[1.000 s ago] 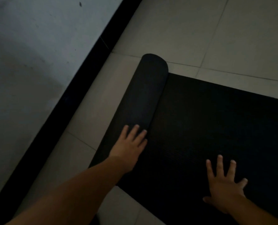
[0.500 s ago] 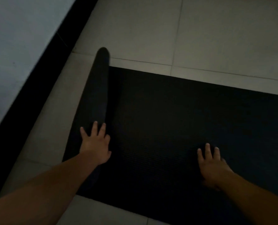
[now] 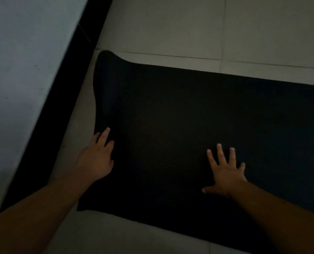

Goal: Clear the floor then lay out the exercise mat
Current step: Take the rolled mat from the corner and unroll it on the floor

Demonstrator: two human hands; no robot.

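- Pale square-tiled floor (image 3: 171,28) all around, with thin dark lines between the tiles.
- Big black ribbed rubber exercise mat (image 3: 189,116) spread out flat on the floor, running off the right side of the view.
- Left end of the mat wavy and a little lifted, far corner curled up close to the wall.
- Plain grey-white wall (image 3: 24,61) up the left side, a bit blurry.
- Shiny black strip of skirting (image 3: 60,107) along the bottom of the wall, just beside the left end of the mat, with a thin band of floor between.
- Two bare arms reaching in from the bottom of the view.
- Left hand (image 3: 95,158) lying on the left edge of the mat, fingers straight and close together, pressing down, gripping nothing.
- Right hand (image 3: 224,171) lying flat on the middle of the mat, fingers spread wide, thumb out to the side, gripping nothing.
- Hands well apart, both on the near half of the mat.
- Dim light everywhere, so small marks on the mat hard to see.
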